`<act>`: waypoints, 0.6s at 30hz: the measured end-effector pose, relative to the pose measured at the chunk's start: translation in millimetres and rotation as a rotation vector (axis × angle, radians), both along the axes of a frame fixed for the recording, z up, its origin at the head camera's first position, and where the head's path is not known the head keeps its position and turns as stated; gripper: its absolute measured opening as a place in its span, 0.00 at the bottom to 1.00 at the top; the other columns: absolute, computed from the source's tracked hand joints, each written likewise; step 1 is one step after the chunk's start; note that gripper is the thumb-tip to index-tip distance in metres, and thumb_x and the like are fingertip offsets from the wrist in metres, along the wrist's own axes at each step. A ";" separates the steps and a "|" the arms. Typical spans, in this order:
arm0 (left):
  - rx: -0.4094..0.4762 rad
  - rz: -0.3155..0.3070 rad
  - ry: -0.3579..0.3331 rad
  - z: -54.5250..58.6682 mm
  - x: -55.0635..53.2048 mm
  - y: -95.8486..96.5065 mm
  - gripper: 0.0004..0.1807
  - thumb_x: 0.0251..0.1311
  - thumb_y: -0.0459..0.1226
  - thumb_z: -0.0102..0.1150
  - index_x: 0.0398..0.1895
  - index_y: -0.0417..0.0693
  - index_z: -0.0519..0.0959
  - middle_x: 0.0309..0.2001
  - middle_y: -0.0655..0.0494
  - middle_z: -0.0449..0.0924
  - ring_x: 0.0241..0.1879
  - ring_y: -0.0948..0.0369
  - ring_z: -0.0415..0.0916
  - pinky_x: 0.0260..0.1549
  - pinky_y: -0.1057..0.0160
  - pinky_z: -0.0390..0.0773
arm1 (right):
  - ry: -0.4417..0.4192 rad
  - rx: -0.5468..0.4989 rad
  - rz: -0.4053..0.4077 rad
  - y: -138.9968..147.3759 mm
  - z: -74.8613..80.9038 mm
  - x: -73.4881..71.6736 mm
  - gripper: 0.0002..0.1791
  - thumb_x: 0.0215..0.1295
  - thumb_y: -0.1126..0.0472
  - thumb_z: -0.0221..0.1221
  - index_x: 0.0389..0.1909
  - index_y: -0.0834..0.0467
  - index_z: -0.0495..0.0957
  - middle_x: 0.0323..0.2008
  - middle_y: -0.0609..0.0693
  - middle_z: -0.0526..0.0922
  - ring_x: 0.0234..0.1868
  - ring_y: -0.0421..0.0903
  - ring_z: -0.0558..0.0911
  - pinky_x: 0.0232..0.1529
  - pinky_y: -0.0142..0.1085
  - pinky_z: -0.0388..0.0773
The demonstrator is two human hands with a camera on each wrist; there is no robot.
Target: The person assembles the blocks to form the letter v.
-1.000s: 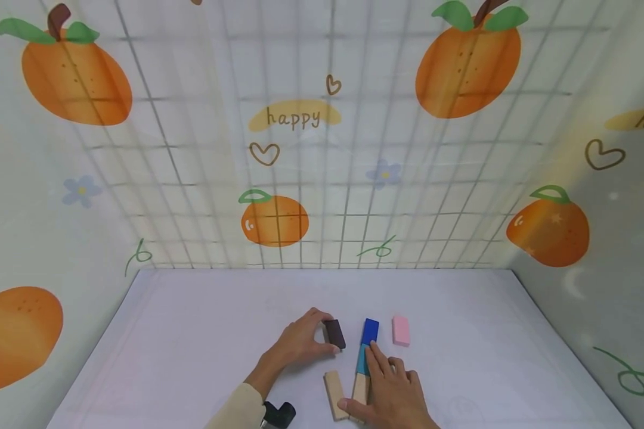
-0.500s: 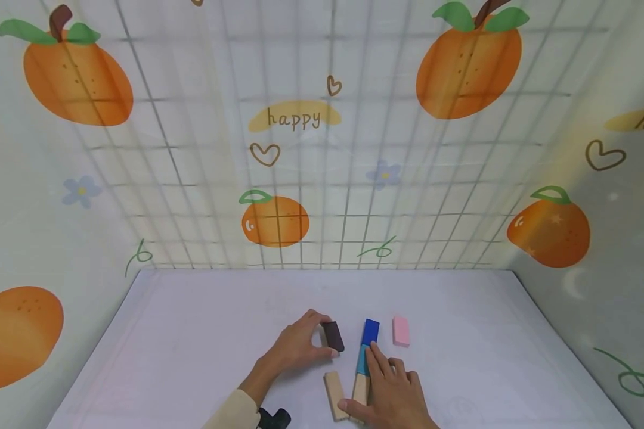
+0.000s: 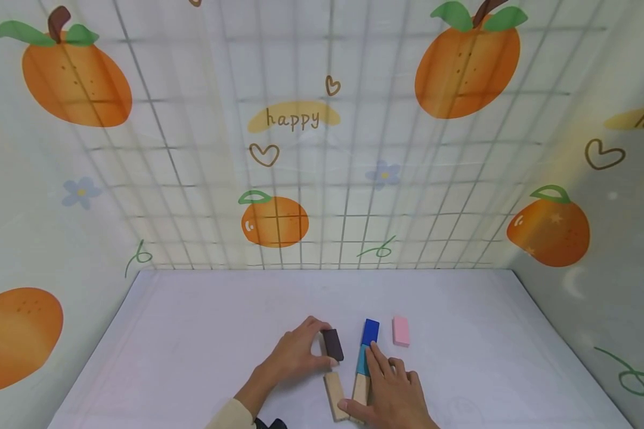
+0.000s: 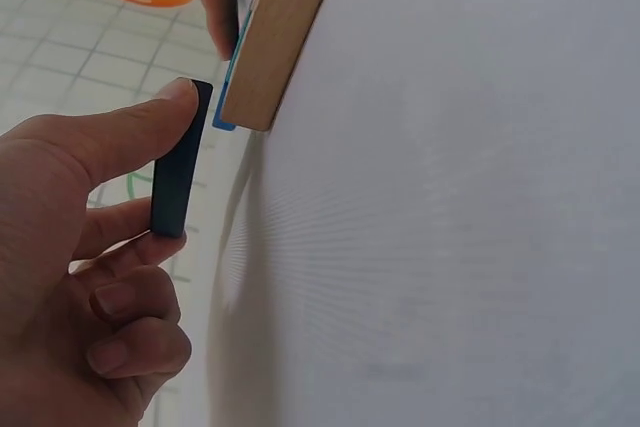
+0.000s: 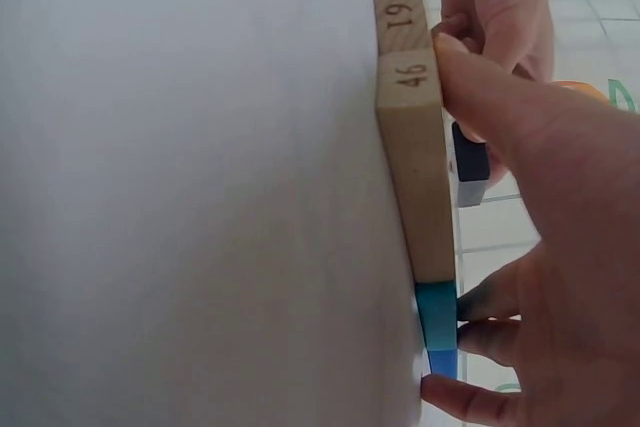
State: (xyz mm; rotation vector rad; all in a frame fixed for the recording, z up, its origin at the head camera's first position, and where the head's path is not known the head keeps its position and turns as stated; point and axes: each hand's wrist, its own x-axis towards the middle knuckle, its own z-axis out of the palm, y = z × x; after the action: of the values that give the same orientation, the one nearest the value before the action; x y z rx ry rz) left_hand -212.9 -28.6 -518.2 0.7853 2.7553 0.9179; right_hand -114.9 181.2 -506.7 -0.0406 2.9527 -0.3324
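My left hand (image 3: pixel 292 353) pinches a dark brown rectangular block (image 3: pixel 333 344) between thumb and index finger, its other fingers curled below in the left wrist view. The block is just past the far end of a plain wooden block (image 3: pixel 334 394). My right hand (image 3: pixel 396 393) has its fingers laid nearly straight along a row made of another wooden block (image 3: pixel 360 390), a light blue block (image 3: pixel 362 361) and a dark blue block (image 3: pixel 371 331). Its thumb reaches across to the first wooden block. In the right wrist view the wooden ends are marked 46 (image 5: pixel 411 75) and 19 (image 5: pixel 398 17).
A pink block (image 3: pixel 401 331) lies to the right of the dark blue one. All of this is on a white table (image 3: pixel 204 322), enclosed by a curtain (image 3: pixel 322 179) printed with oranges. A black object (image 3: pixel 272 424) shows beside the left sleeve (image 3: pixel 232 414).
My left hand has drawn the dark brown block a little toward me, closer to the far end of the left wooden block. The right hand and the row have stayed put.
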 end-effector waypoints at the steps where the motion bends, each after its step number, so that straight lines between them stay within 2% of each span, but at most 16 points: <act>1: -0.002 -0.002 0.002 -0.3 0.7 -0.2 0.36 0.52 0.56 0.74 0.63 0.57 0.76 0.56 0.61 0.75 0.53 0.62 0.75 0.51 0.44 0.75 | 0.000 -0.002 0.000 0.1 -0.1 0.1 0.72 0.40 0.11 0.53 0.76 0.62 0.60 0.75 0.59 0.61 0.64 0.63 0.68 0.55 0.68 0.65; 10: -0.031 -0.025 0.002 -6.1 5.4 -3.1 0.34 0.53 0.58 0.72 0.63 0.59 0.75 0.56 0.63 0.74 0.49 0.65 0.75 0.48 0.48 0.76 | 0.014 0.007 0.015 0.7 0.1 0.9 0.72 0.41 0.11 0.53 0.76 0.62 0.59 0.76 0.59 0.60 0.64 0.63 0.68 0.55 0.67 0.65; 18: -0.043 -0.036 -0.011 -7.5 7.5 -5.4 0.34 0.54 0.59 0.71 0.63 0.60 0.76 0.55 0.65 0.74 0.51 0.65 0.75 0.49 0.50 0.75 | 0.020 -0.009 0.018 0.6 1.1 2.1 0.72 0.42 0.12 0.53 0.76 0.63 0.59 0.76 0.59 0.60 0.64 0.63 0.68 0.54 0.67 0.65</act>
State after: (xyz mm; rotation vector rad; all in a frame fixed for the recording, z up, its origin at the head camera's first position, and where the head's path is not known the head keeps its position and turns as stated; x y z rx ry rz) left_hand -205.5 -34.1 -525.7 0.8175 2.7327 0.8509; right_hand -112.8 181.7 -505.6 -0.0716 2.9693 -0.3449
